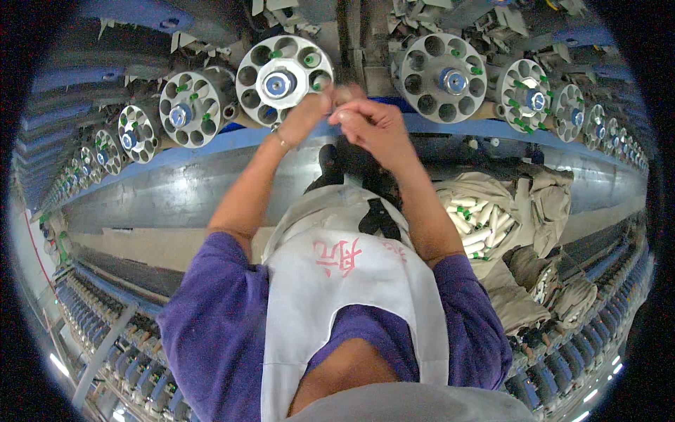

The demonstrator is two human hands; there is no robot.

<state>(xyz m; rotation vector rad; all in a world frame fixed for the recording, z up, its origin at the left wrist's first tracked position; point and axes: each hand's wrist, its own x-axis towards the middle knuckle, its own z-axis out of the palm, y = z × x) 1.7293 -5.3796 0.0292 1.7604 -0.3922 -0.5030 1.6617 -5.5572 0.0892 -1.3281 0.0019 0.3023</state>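
My right hand (376,132) is raised in the space between two round bobbin magazines, its fingers curled into a pinch. Whatever thread or small thing they may hold is too fine to see. Close beside it, my left hand (309,116) is smeared by motion at the lower right rim of a white round magazine (268,72). That magazine has a ring of holes, a blue hub (279,85) and a few green bobbin tips (309,60) in its holes. Right of my hands stands the other magazine (442,46), grey with mostly dark holes.
More magazines (190,89) line the machine on both sides. A blue rail (492,127) and a shiny metal panel (183,179) run below them. On my right, an open cloth sack (464,184) holds cream yarn bobbins (481,225). Behind me runs another machine row (151,355).
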